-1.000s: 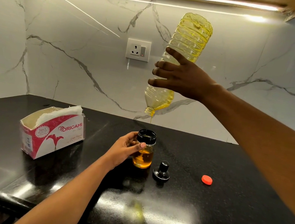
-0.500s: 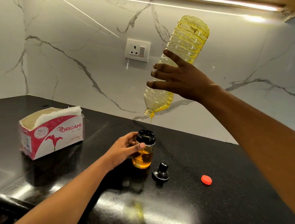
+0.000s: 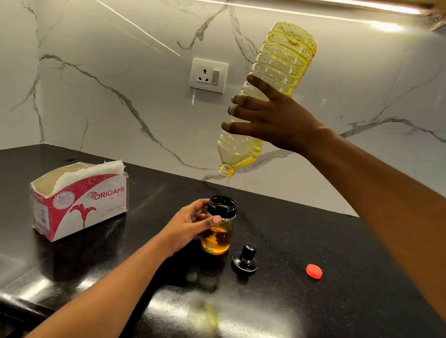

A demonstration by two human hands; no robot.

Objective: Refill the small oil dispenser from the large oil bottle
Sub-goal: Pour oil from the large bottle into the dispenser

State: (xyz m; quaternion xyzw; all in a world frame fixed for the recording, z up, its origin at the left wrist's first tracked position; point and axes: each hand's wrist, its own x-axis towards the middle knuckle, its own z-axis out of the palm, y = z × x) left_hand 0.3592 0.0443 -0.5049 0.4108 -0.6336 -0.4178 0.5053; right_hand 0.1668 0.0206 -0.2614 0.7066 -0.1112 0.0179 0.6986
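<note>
Pouring is underway: the right hand (image 3: pixel 277 122) grips the upended large oil bottle (image 3: pixel 273 90) above the counter-standing small oil dispenser (image 3: pixel 219 225), steadied by the left hand (image 3: pixel 191 226), seemingly half full, so easing upright comes next.

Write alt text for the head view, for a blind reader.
The right hand holds a large oil bottle tipped neck-down, pouring a thin stream toward the open small oil dispenser that the left hand grips on a black counter. A black lid and a red cap lie to its right, a tissue box to its left.
</note>
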